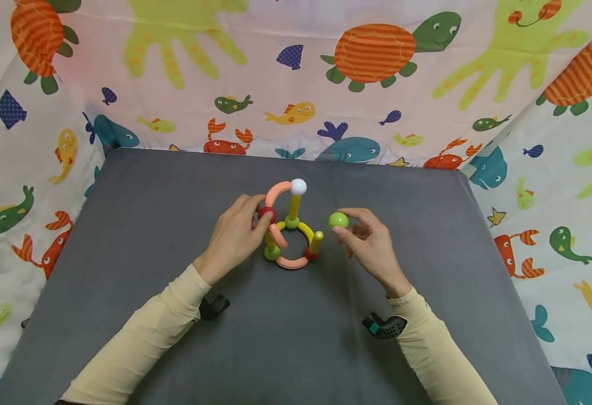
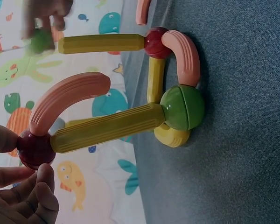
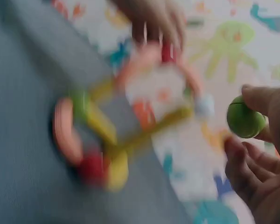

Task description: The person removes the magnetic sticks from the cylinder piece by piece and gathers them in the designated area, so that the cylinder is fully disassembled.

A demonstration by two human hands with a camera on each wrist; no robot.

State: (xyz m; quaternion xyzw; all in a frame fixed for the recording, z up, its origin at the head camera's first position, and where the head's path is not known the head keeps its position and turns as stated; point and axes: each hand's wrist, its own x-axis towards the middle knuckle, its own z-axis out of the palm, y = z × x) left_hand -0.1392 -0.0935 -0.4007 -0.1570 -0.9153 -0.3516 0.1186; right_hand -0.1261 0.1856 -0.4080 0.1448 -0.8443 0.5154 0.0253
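The left hand (image 1: 237,230) pinches the red ball (image 1: 267,214) that tops the left upright of a stick-and-ball frame (image 1: 292,263). The right hand (image 1: 371,242) grips a loose green ball (image 1: 338,220) between thumb and fingers, off the table, just right of the frame and apart from it. The frame stands midway between the table's (image 1: 296,349) left and right edges, nearer the far edge. Its curved base lies flat; its three yellow sticks have their long axes upright. The back one carries a white ball (image 1: 298,187), and the right one (image 1: 317,242) points its bare end upward. From the pinched ball, one pink curve (image 1: 277,193) arches to the white ball; another (image 1: 278,236) points its free end toward the near right. In the head view, this curve and the left fingers partly hide the left upright. The right wrist view blurs the frame, and the table's near edge is cut off.
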